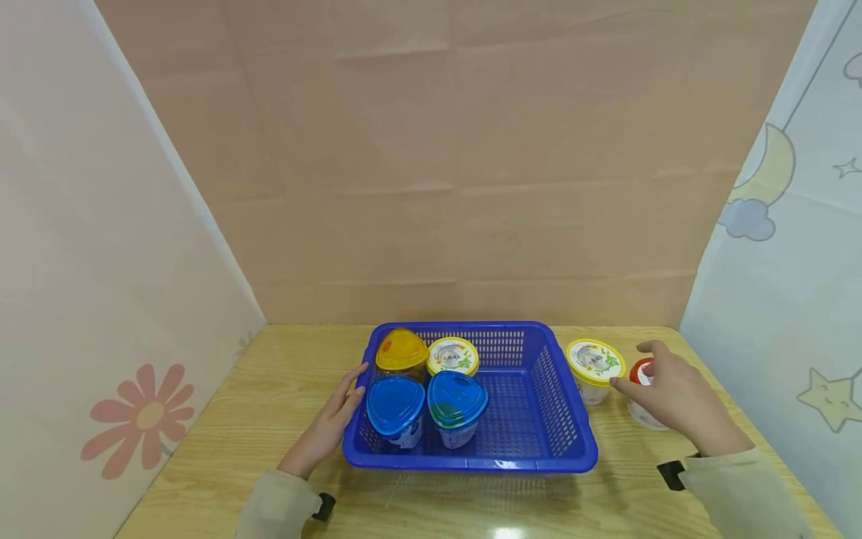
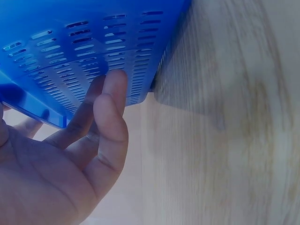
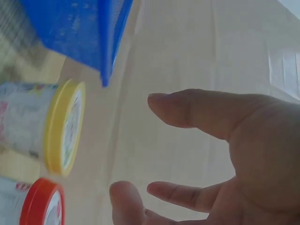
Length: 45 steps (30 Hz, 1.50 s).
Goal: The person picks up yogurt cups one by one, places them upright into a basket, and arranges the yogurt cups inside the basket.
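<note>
A blue plastic basket (image 1: pixel 512 458) holds two tubs with blue lids (image 1: pixel 396 406), one with an orange-yellow lid (image 1: pixel 402 349) and one with a yellow-rimmed white lid (image 1: pixel 453 355). Along the basket's left side, my left hand (image 1: pixel 330 425) rests with loosely bent fingers against the slotted wall and rim; in the left wrist view its fingers (image 2: pixel 111 123) lie below the rim. To the right of the basket, my right hand (image 1: pixel 680 397) hovers with thumb and fingers spread, holding nothing. It partly covers a red-lidded tub (image 1: pixel 648 415), beside a yellow-lidded tub (image 1: pixel 595 361).
A wooden table (image 1: pixel 269 397) carries the basket and both loose tubs. Behind it stands a plain tan backdrop (image 1: pixel 458 187). Printed cloth walls close in the left side (image 1: pixel 101 247) and the right side (image 1: pixel 795 299).
</note>
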Each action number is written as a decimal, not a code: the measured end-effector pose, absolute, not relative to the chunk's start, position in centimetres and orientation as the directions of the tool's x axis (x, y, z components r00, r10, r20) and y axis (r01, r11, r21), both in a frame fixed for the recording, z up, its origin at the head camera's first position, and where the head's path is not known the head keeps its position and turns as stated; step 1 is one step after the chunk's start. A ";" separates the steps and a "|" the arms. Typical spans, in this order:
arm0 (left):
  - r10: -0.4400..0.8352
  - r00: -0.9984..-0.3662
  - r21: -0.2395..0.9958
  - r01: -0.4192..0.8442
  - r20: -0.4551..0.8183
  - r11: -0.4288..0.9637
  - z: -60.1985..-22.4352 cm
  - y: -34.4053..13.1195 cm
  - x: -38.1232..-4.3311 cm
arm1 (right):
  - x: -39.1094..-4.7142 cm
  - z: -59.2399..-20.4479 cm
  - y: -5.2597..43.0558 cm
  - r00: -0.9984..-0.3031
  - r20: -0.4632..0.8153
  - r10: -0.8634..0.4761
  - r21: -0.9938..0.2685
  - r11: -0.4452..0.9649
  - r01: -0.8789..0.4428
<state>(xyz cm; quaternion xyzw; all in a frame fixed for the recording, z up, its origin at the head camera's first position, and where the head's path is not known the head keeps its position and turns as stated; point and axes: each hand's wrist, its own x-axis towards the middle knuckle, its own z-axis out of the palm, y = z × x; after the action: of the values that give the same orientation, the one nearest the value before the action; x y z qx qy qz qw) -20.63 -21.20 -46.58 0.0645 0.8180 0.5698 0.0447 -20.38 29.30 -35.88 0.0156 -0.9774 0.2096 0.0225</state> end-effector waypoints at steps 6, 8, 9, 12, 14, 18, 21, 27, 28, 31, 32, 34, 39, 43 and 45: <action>0.153 -0.988 0.938 0.048 -0.005 0.342 -46.7 -21.2 -20.6 | -20.5 -36.9 31.7 -0.997 0.026 0.067 -0.395 0.917 0.051; 0.151 -0.988 0.938 0.046 -0.007 0.345 -46.7 -21.2 -20.7 | -20.4 -37.3 32.3 -0.995 -0.002 0.098 -0.395 0.914 0.091; 0.150 -0.989 0.937 0.045 -0.008 0.345 -46.8 -21.2 -20.7 | -20.3 -37.4 32.6 -0.993 -0.020 0.114 -0.395 0.912 0.113; 0.150 -0.989 0.937 0.043 -0.010 0.346 -46.8 -21.2 -20.6 | -20.1 -37.7 33.2 -0.986 -0.072 0.148 -0.396 0.904 0.164; 0.150 -0.989 0.936 0.042 -0.011 0.349 -46.9 -21.1 -20.6 | -20.1 -37.8 33.5 -0.980 -0.109 0.165 -0.393 0.899 0.195; 0.148 -0.989 0.937 0.041 -0.011 0.346 -46.9 -21.2 -20.5 | -20.1 -38.2 34.0 -0.968 -0.168 0.184 -0.381 0.894 0.236; 0.145 -0.989 0.938 0.040 -0.011 0.345 -46.8 -21.1 -20.4 | -20.2 -38.5 34.3 -0.961 -0.195 0.196 -0.378 0.889 0.258; 0.146 -0.989 0.934 0.047 -0.006 0.353 -46.8 -21.1 -20.5 | -20.5 -39.3 34.9 -0.952 -0.224 0.208 -0.369 0.886 0.280; 0.146 -0.989 0.935 0.048 -0.005 0.352 -46.7 -21.1 -20.5 | -20.6 -39.5 35.0 -0.952 -0.227 0.207 -0.366 0.887 0.280; 0.145 -0.989 0.937 0.047 -0.004 0.347 -46.7 -21.1 -20.5 | -20.8 -39.9 35.2 -0.950 -0.232 0.210 -0.356 0.890 0.284; 0.145 -0.989 0.938 0.048 -0.003 0.344 -46.7 -21.2 -20.5 | -20.9 -40.1 35.3 -0.948 -0.235 0.213 -0.353 0.891 0.287; 0.145 -0.989 0.939 0.048 -0.002 0.342 -46.7 -21.2 -20.5 | -21.1 -40.4 35.4 -0.945 -0.245 0.218 -0.348 0.890 0.295; 0.142 -0.990 0.937 0.049 -0.001 0.346 -46.8 -21.2 -20.5 | -21.6 -41.1 35.6 -0.937 -0.253 0.242 -0.353 0.879 0.322; 0.147 -0.989 0.937 0.051 -0.001 0.345 -46.7 -21.1 -20.5 | -21.9 -41.5 35.6 -0.936 -0.251 0.248 -0.375 0.866 0.330; 0.147 -0.989 0.936 0.050 -0.002 0.349 -46.7 -21.1 -20.6 | -22.0 -41.7 35.6 -0.932 -0.268 0.244 -0.390 0.857 0.337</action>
<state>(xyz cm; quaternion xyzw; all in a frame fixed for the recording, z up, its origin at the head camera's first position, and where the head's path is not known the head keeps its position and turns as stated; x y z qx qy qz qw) -20.57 -21.14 -46.67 0.0601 0.8201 0.5674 0.0429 -22.03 35.62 -41.71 -0.1516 -0.9579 0.2200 -0.1049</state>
